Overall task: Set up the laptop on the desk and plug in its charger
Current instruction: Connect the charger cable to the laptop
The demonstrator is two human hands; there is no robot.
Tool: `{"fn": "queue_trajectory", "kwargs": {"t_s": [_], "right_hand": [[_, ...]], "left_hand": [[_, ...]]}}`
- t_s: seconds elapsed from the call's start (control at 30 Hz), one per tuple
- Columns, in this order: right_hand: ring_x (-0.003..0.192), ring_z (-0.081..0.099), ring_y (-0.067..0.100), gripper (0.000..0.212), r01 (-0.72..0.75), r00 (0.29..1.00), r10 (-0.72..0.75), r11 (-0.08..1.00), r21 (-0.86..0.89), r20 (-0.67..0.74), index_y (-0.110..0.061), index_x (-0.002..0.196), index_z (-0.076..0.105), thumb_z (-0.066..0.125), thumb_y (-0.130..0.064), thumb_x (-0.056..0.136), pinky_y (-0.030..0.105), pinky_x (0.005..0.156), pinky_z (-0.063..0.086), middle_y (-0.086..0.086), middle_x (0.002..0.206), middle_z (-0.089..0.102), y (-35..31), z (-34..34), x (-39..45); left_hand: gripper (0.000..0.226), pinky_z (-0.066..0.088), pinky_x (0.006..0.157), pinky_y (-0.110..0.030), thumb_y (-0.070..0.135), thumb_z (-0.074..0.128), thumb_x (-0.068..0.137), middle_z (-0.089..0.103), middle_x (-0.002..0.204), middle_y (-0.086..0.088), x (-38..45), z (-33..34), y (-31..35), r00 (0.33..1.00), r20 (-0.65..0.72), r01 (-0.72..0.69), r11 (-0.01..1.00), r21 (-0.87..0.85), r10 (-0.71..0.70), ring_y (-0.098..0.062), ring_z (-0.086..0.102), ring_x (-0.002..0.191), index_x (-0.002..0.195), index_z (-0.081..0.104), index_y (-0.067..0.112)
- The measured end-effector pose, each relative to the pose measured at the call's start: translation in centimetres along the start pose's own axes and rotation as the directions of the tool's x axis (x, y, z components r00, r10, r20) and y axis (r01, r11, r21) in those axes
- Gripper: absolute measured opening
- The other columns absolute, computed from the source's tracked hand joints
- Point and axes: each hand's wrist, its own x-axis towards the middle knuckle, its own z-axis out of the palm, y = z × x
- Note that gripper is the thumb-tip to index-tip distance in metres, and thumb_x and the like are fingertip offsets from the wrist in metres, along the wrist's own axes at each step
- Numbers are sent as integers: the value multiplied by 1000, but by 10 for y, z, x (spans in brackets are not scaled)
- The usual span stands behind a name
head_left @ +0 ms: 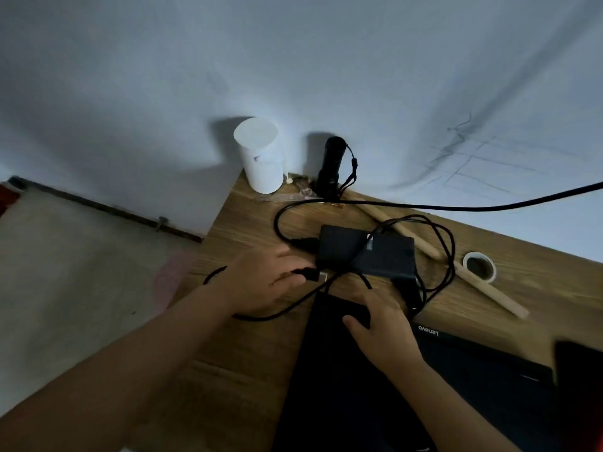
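While the left hand (261, 282) pinches the charger's rectangular plug (313, 275) between thumb and fingers, tip toward the power brick (365, 251), the right hand (381, 327) lies flat and loosely spread on the closed Lenovo laptop (456, 380), gripping nothing. The laptop sits on the wooden desk (248, 347) just nearer the camera than the brick, its back corner almost under the brick's tangled cord (437, 256). To do this step well, I would free slack from the loops beside the brick first, keep the plug square to the port, and steady the laptop with the flat hand. The port itself cannot be seen. The thick mains cable (456, 207) beyond the brick runs out of frame, so its socket is unknown; the laptop's near edge is cut off.
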Motion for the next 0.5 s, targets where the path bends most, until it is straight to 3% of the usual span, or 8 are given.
{"fn": "queue_trajectory", "kwargs": {"t_s": [0.07,0.13,0.2,0.3,0.4,0.5], "right_hand": [[105,52,21,31,2,1000,-2,1000,-25,8,-18,109,58,65,-24,80,40,91,45,2,110,58,-3,3,0],[109,51,23,34,5,1000,-4,999,-32,20,-19,113,58,65,-23,79,43,95,43,1,114,59,-6,6,-1],[111,51,23,37,9,999,-8,1000,-17,44,-19,116,58,65,-22,79,44,97,42,0,118,59,-7,8,0],[116,50,20,43,35,996,-36,999,8,86,-21,120,55,65,-20,78,40,100,40,-1,123,59,-9,9,5],[118,49,18,47,26,990,-31,999,39,138,-22,123,54,66,-20,78,40,102,39,-1,124,59,-12,10,12],[119,48,19,47,-7,983,-1,999,42,182,-22,123,53,66,-22,78,44,102,39,-1,125,58,-15,11,17]], "left_hand": [[22,28,55,-12,29,53,89,60,83,0,-15,6,4,998,2,-58,998,22,58,-10,51,66,107,63,20],[18,34,56,-16,23,52,90,59,85,-1,-27,13,5,998,19,-57,998,8,57,-10,49,67,103,63,16],[23,45,67,-28,23,48,91,61,96,-3,-37,21,4,1000,31,-6,1000,-8,7,-16,55,79,109,60,16],[35,41,81,-26,30,49,91,62,109,5,-49,30,1,998,44,51,998,-42,-49,-9,53,95,126,50,27],[35,35,74,-27,35,48,91,61,98,2,-55,40,0,994,100,48,999,1,-48,-12,53,87,126,50,32],[35,37,72,-28,30,48,92,55,103,-5,-57,50,0,993,76,96,995,-10,-95,-18,52,86,127,51,25]]}}
